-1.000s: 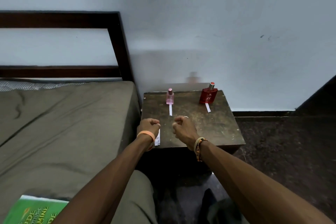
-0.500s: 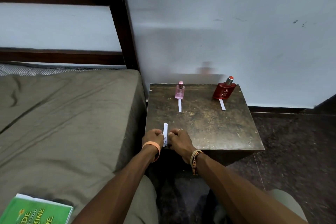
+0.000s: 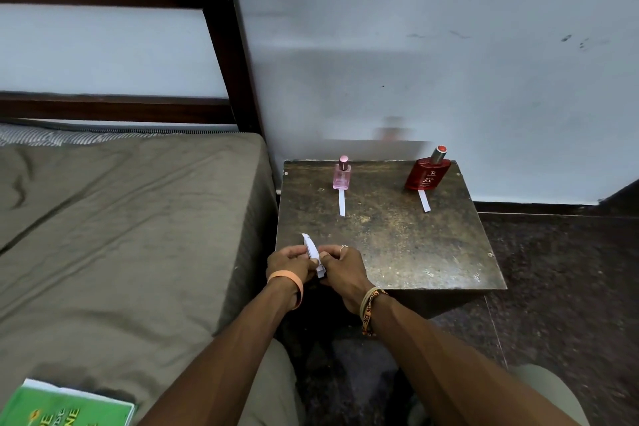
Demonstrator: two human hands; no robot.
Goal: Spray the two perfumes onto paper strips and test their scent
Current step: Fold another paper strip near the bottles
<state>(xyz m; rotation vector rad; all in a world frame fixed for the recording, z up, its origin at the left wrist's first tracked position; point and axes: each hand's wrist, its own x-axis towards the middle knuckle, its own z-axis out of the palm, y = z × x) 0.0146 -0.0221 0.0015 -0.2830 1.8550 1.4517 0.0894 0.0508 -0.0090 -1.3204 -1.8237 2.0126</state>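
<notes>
A small pink perfume bottle (image 3: 342, 174) stands at the back of the dark side table (image 3: 397, 245), with a white paper strip (image 3: 342, 203) lying in front of it. A red perfume bottle (image 3: 428, 172) stands at the back right, also with a white strip (image 3: 424, 201) before it. At the table's near left corner my left hand (image 3: 289, 261) and my right hand (image 3: 340, 268) together pinch a small bundle of white paper strips (image 3: 313, 252), which sticks up between them.
A bed with an olive cover (image 3: 121, 235) and dark wooden headboard (image 3: 228, 45) borders the table on the left. A green book (image 3: 65, 406) lies on the bed's near corner. A wall rises right behind the table; dark floor lies to the right.
Both hands drew back from mid-table to its near left corner and lifted the strip bundle between them. The view shifted downward and closer.
</notes>
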